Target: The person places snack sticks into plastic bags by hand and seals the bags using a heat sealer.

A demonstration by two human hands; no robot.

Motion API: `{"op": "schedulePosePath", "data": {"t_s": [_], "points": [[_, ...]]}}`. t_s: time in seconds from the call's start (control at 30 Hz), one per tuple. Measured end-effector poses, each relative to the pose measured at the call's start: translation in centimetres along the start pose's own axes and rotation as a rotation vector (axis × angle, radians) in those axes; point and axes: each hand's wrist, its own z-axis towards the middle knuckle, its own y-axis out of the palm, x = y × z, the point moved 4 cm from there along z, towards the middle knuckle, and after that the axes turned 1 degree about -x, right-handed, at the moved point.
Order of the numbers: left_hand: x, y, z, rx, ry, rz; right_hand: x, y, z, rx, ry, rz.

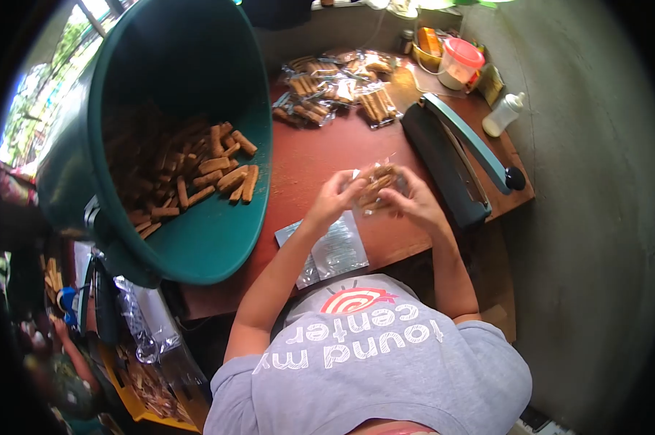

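One green tub (197,246) is tilting at the bench's (320,156) left edge, holding brown biscuit sticks (197,174) too many to count. Both hands are working together just right of the tub: the left hand (332,199) and the right hand (414,203) are each curling their fingers closed around one clear packet of sticks (376,187), held above the bench. One stack of empty clear bags (327,250) is lying below the hands. A heap of filled packets (338,90), several but uncountable, is resting beyond the tub. One heat sealer (450,156) is sitting at the bench's right edge. Bare bench is showing between the tub and sealer.
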Motion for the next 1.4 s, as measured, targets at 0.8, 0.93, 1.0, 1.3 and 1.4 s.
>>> {"op": "schedulePosePath", "data": {"t_s": [0.8,0.93,1.0,1.3,1.4], "points": [[-1.3,-7.0,-8.3,0.544,0.209,1.029,5.1,7.3,5.4,-0.387,-0.256,-0.745],[-0.7,-6.8,-8.4,0.487,0.311,0.985,5.0,7.7,5.3,-0.378,-0.173,-0.708],[-0.5,-6.6,-8.8,0.486,0.339,1.013,5.7,7.5,5.6,-0.348,-0.147,-0.649],[1.0,-6.6,-9.5,0.549,0.500,0.815,5.4,8.2,5.9,-0.319,-0.138,-0.546],[0.4,-6.9,-9.0,0.488,0.330,0.690,5.0,8.4,5.7,-0.274,-0.144,-0.318]]}}
